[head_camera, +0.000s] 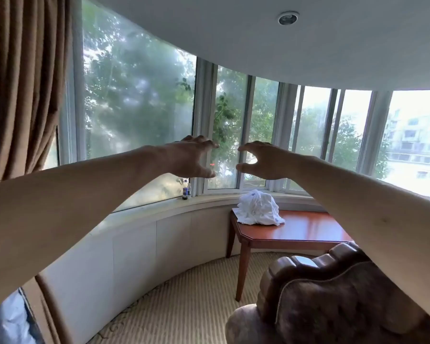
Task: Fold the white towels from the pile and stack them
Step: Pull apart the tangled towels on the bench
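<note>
towels (258, 208) lie in a crumpled white pile on the far left corner of the desk (305, 229), a reddish wooden one standing close to the curved window wall. both arms reach forward at window height, well above the pile and touching nothing. left hand (191, 157) has its fingers (209, 144) spread and loosely bent, thumb low, holding nothing. right hand (263, 161) mirrors it just beside, fingers hooked a little and thumb pointing toward the left hand, also holding nothing; a narrow gap separates the two hands. two small bottles (186, 189) stand on the sill (159, 202) to the left of the desk. a brown curtain (23, 78) hangs at the far left. the padded back of a brown chair (333, 299) fills the lower right, in front of the desk, on striped carpet (184, 306).
</note>
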Available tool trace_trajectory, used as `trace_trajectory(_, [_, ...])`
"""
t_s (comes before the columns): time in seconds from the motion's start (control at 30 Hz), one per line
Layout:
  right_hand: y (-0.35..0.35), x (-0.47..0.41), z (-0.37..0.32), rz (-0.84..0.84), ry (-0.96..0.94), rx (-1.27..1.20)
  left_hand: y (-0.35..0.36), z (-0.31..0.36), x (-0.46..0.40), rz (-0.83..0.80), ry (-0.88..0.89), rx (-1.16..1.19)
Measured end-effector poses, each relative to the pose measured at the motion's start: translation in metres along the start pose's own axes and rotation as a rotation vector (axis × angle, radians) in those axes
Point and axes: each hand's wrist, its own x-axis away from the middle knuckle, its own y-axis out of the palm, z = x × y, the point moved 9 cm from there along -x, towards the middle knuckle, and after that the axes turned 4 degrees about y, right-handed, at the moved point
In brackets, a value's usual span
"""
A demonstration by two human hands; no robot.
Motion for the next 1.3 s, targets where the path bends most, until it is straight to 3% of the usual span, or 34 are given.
trace_trajectory(0.27, [0.044,-0.046,0.033,-0.033,-0.007,0.034,0.052,-0.022,-0.048,-0.062,-0.036,0.027])
trace_trajectory(0.5, [0.107,-0.129,0.059,-0.054,0.011,0.032,0.110,-0.086,-0.109,-0.097,-0.028,0.020])
trace_trajectory(0.73, [0.122,-0.201,0.078,-0.034,0.066,-0.011,0.138,-0.138,-0.161,-0.128,-0.005,0.021])
trace_trajectory(1.3, [0.097,-0.146,0.062,-0.027,0.005,-0.020,0.108,-0.083,-0.120,-0.076,0.013,0.051])
